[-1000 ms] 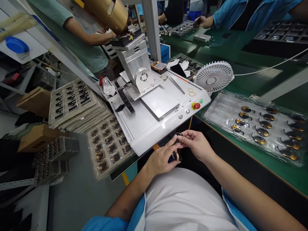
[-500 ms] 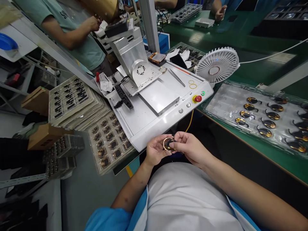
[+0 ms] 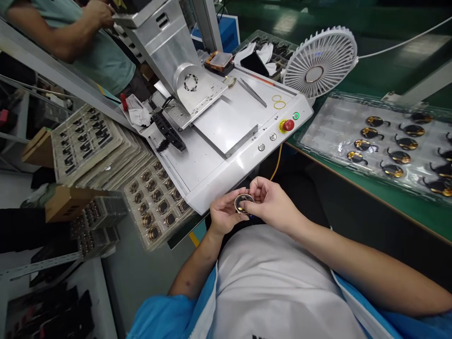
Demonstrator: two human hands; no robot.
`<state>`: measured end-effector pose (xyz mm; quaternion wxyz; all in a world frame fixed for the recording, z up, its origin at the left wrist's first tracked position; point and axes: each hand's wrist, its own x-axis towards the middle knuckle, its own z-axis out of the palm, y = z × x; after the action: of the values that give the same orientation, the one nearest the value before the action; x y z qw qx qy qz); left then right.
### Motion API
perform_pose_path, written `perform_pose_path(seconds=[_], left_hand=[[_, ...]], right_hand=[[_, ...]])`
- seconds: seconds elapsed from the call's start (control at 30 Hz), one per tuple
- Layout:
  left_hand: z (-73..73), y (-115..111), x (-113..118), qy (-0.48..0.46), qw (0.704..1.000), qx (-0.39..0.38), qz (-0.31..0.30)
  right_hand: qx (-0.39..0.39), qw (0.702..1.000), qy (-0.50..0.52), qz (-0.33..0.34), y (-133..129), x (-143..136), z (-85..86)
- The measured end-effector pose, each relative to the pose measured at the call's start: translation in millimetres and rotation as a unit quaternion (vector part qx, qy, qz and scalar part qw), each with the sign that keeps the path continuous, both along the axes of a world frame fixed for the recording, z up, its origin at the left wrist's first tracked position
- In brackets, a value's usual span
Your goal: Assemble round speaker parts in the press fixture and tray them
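Observation:
A round part (image 3: pixel 243 201) with a gold-coloured rim and a dark centre is held in front of my body, near the front edge of the white machine (image 3: pixel 212 181). My left hand (image 3: pixel 225 211) grips its rim from the left, fingers above and thumb below. On the right side, my right hand (image 3: pixel 270 203) has its thumb pressed on the dark face, with the other fingers curled at the upper edge. Fine details between the fingertips are too small to tell.
A metal fixture (image 3: pixel 190 89), tweezers (image 3: pixel 253 92) and yellow rings (image 3: pixel 278 104) are on the machine. A white fan (image 3: pixel 319 63) and a tray of dark discs (image 3: pixel 328 136) lie right, stacked trays (image 3: pixel 102 160) left. A person (image 3: pixel 84 52) stands back left.
The view has shifted, bringing the machine closer. My hands still hold the round part, which has turned slightly, and my right thumb has moved across its face.

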<state>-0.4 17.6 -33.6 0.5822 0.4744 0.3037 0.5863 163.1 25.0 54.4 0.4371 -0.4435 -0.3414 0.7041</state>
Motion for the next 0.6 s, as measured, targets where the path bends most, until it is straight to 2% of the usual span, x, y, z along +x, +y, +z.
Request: perform_pose_path(seconds=[0.2, 0.33, 0.5, 0.6], left_hand=[[-1.4, 0, 2, -0.023, 1.0, -0.011, 0.007], [-6.3, -3, 4, -0.001, 0.999, -0.017, 0.034], [-9.6, -7, 6, 0.004, 0.998, -0.012, 0.059], [-9.5, -9, 5, 0.027, 0.998, 0.009, 0.05]], right_hand=[[-0.011, 1.0, 0.026, 0.002, 0, -1, -5.1], [-0.034, 0.998, 0.057, 0.017, 2, 0, -10.5], [-0.069, 0.993, -0.025, 0.092, 3, 8, -20.8], [-0.066, 0.993, -0.019, 0.097, 2, 11, -28.1]])
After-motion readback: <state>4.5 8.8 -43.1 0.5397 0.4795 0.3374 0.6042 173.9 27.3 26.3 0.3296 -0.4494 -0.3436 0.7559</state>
